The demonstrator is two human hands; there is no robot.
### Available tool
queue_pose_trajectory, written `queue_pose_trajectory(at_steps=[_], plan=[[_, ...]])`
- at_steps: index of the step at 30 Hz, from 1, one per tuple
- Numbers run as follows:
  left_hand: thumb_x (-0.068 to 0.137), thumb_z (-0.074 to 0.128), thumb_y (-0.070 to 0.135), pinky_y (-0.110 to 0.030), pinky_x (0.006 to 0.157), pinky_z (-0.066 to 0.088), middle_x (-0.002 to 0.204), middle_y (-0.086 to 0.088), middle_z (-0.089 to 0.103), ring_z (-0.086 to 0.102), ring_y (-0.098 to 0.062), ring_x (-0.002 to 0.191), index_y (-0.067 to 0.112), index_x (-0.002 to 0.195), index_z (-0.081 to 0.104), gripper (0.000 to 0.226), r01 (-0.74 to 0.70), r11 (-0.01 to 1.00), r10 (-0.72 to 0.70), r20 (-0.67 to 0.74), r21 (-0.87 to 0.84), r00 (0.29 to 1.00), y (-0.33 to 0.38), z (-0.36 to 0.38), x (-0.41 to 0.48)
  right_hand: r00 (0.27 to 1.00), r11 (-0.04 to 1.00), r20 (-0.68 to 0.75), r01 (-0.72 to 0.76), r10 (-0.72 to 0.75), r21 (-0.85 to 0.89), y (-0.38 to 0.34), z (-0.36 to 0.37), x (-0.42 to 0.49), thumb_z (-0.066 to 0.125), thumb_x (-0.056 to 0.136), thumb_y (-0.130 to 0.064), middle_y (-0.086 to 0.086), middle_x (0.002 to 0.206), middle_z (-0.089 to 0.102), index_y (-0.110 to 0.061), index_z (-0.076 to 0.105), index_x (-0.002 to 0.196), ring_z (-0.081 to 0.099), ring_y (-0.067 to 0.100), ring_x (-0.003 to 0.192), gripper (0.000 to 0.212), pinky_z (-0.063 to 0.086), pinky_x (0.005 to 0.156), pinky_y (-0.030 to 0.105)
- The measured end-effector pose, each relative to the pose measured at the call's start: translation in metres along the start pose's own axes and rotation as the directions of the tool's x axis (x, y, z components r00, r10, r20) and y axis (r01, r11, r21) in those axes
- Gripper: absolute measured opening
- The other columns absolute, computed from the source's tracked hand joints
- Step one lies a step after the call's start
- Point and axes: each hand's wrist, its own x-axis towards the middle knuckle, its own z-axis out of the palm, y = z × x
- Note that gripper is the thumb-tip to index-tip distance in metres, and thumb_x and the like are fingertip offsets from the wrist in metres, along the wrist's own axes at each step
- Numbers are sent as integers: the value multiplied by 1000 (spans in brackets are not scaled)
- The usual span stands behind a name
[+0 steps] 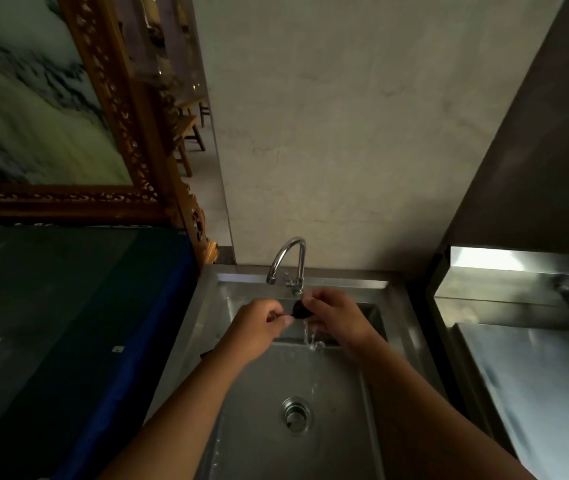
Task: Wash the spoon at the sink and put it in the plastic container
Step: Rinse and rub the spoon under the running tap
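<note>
A dark spoon is held over the steel sink, just below the chrome tap. My left hand grips its handle, whose dark end pokes out under my wrist. My right hand pinches the dark bowl of the spoon between its fingers. Water runs off the spoon and my right hand and splashes on the sink's back wall. No plastic container is in view.
The drain sits in the middle of the sink floor. A dark surface with a blue edge lies to the left below a gilt-framed picture. A second steel unit stands to the right. A plain wall rises behind the tap.
</note>
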Motion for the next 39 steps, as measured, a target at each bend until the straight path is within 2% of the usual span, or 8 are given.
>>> queue_pose_trajectory(at_steps=[3,8,13,17,20,25,34,39], plan=[[88,64,31,-24,67,51,77,4,70,66,-5,73,26,84,68,7,-6,1000,6,1,-6,1000,13,-8,-17,998,999,37,52,-53,12,-12,-7,-19,60,92,-12,16,95,68,-11,67,100,63,20,79,10,53,72,29],[87,66,28,-15,62,43,82,14,68,62,2,72,29,97,70,10,-54,998,54,16,-25,998,33,-24,-39,989,991,79,120,-125,61,-28,-15,-46,63,89,-13,8,94,70,-25,73,95,64,18,86,17,54,78,28],[87,66,27,-10,61,41,80,19,62,59,7,73,34,91,67,9,-176,977,185,-64,119,981,44,-44,-50,960,961,78,273,-269,-47,-49,-8,-63,65,87,-7,7,98,72,-11,70,107,65,9,86,21,50,80,20],[86,66,24,-14,63,44,79,13,59,57,3,71,28,90,68,6,-242,957,262,-121,159,957,48,-60,-58,942,928,92,334,-323,-163,-68,3,-71,63,89,-4,5,107,72,-16,66,113,67,6,93,27,52,80,20],[85,67,22,-19,66,48,81,10,62,58,-3,73,25,90,70,7,-274,952,293,-149,134,944,55,-79,-62,924,910,73,383,-376,-157,-84,12,-76,63,89,1,11,112,71,-12,64,117,67,14,102,31,52,89,24],[85,68,23,-15,63,43,78,13,61,58,-3,73,29,89,69,8,-353,926,372,-167,135,913,63,-101,-65,896,890,22,444,-444,-106,-101,24,-82,64,88,1,6,118,67,-11,63,121,67,9,101,35,53,80,18],[88,65,24,-17,68,45,87,11,58,55,-1,75,23,92,70,6,-315,887,350,-46,337,936,31,-72,-71,964,946,-20,255,-264,-199,-41,36,-86,64,88,0,13,110,70,-8,61,121,66,15,94,34,49,80,25],[86,66,26,-29,77,55,91,7,62,60,-8,82,23,93,70,8,-314,887,328,16,339,945,22,-65,-75,973,947,-23,219,-231,-236,-26,33,-95,65,88,-6,6,112,71,-19,61,120,67,17,102,35,51,85,27]])
